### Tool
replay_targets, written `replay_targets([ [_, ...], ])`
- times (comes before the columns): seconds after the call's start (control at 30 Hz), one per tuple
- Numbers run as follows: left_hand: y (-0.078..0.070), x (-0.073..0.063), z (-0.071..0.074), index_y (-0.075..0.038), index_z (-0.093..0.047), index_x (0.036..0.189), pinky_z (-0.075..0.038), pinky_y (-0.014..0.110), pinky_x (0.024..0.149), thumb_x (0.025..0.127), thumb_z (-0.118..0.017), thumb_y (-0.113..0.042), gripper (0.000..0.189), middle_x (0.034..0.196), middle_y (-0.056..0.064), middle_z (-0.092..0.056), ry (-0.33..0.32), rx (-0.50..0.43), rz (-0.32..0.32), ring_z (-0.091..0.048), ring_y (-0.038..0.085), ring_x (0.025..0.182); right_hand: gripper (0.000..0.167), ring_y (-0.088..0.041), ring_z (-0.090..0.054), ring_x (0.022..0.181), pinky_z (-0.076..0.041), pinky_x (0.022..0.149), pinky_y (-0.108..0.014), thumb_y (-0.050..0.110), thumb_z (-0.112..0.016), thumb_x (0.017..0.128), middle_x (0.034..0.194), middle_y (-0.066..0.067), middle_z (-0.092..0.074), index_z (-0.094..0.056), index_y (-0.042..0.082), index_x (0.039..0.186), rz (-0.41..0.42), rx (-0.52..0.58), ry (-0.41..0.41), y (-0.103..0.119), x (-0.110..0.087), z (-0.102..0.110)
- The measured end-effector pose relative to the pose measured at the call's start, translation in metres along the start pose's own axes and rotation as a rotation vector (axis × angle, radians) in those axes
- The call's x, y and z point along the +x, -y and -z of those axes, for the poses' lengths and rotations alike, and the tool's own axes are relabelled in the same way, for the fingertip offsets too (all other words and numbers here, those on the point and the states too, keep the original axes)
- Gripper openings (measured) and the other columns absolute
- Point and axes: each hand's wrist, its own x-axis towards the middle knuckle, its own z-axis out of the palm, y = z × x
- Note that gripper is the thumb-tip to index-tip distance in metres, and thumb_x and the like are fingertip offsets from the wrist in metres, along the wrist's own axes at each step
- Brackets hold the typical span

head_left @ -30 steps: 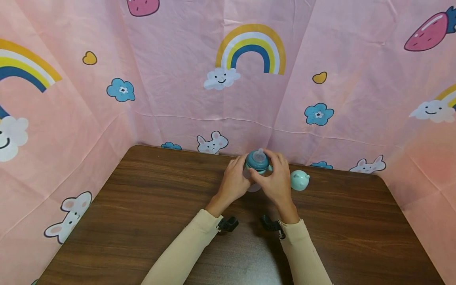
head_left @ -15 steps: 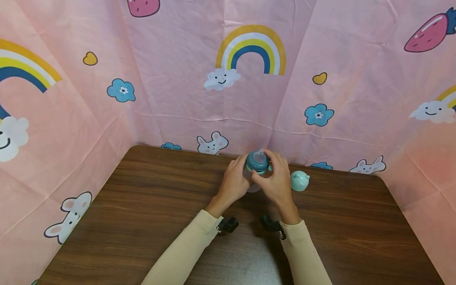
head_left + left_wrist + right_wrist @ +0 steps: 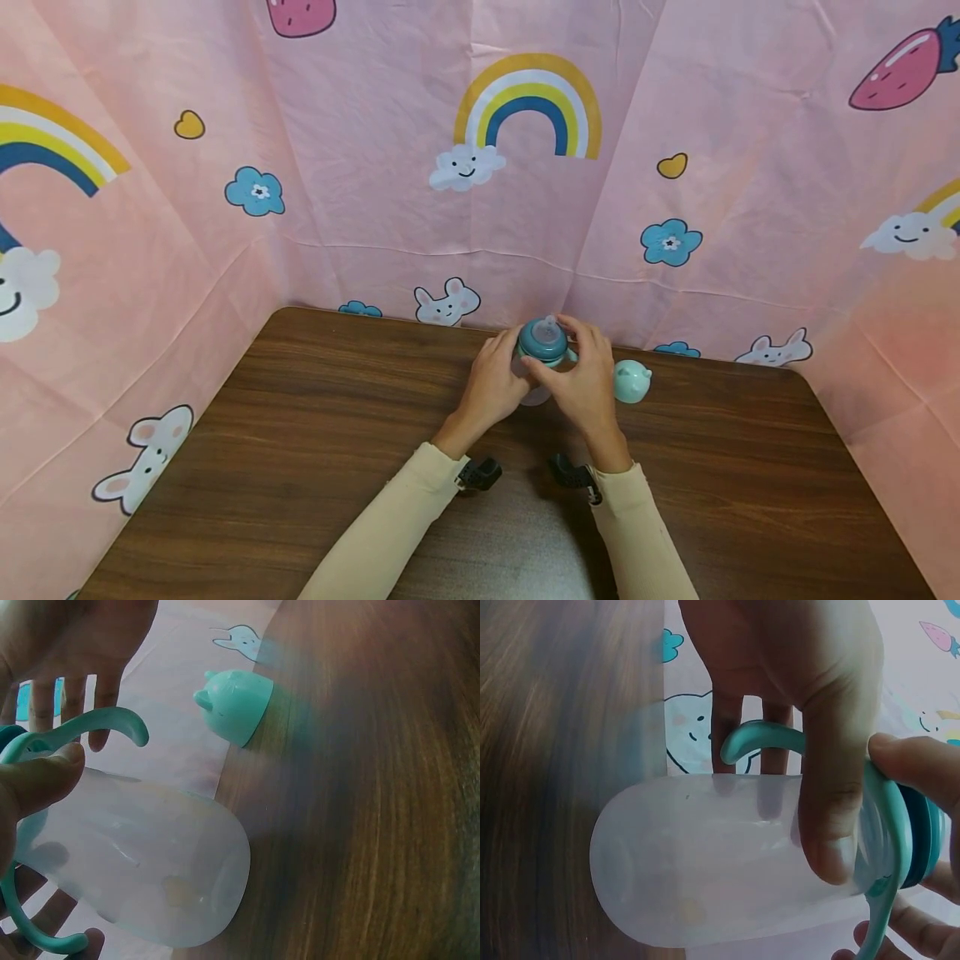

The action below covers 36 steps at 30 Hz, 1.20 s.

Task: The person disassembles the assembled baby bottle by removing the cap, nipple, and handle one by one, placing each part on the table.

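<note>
A baby bottle (image 3: 161,847) stands upright between my hands near the table's far side. Its body is cloudy and see-through, with mint handles (image 3: 765,736), a teal collar (image 3: 542,342) and a clear nipple (image 3: 549,327) on top. My left hand (image 3: 491,375) grips the bottle body, its thumb across the upper part in the right wrist view. From the other side, my right hand (image 3: 583,383) holds the bottle at the collar, thumb in front and fingers behind. A mint dome-shaped cap with small ears (image 3: 632,381) rests on the table just right of my right hand.
The dark wood table (image 3: 337,433) ends close behind the bottle. A pink patterned cloth (image 3: 375,167) hangs behind it and on both sides. Black wrist straps with devices (image 3: 480,473) sit at both cuffs.
The right thumb has shifted slightly on the bottle's collar, and a bit more of the handle shows beside the right hand. Both hands keep their hold in almost the same place.
</note>
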Motion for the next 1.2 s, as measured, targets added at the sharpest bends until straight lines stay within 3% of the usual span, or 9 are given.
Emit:
replay_targets([
  [0.3, 0.0004, -0.0003, 0.0008, 0.004, -0.059, 0.151, -0.049, 0.059, 0.112, 0.092, -0.090, -0.015, 0.069, 0.145, 0.020, -0.067, 0.010, 0.001, -0.006, -0.063, 0.042, 0.129, 0.075, -0.037, -0.056, 0.122, -0.056, 0.100, -0.052, 0.027, -0.101, 0.082, 0.133, -0.018, -0.064, -0.066, 0.005, 0.145, -0.014, 0.017, 0.005, -0.0004, 0.0000, 0.0011],
  [0.63, 0.0003, 0.0003, 0.0013, 0.005, -0.059, 0.150, -0.050, 0.059, 0.111, 0.091, -0.090, -0.013, 0.069, 0.145, 0.021, -0.067, -0.013, 0.002, -0.016, -0.063, 0.043, 0.129, 0.066, -0.045, -0.057, 0.109, -0.043, 0.094, -0.051, 0.030, -0.095, 0.085, 0.125, -0.018, -0.067, -0.070, 0.008, 0.141, 0.040, -0.007, -0.005, -0.0037, -0.0004, 0.0004],
  [1.2, -0.0006, 0.0004, 0.0007, 0.003, -0.060, 0.149, -0.050, 0.060, 0.111, 0.087, -0.093, -0.013, 0.072, 0.143, 0.020, -0.068, -0.022, 0.016, 0.005, -0.062, 0.043, 0.129, 0.064, -0.042, -0.057, 0.113, -0.050, 0.095, -0.055, 0.026, -0.094, 0.086, 0.128, -0.018, -0.067, -0.071, 0.008, 0.142, 0.044, 0.010, -0.012, -0.0022, 0.0002, 0.0003],
])
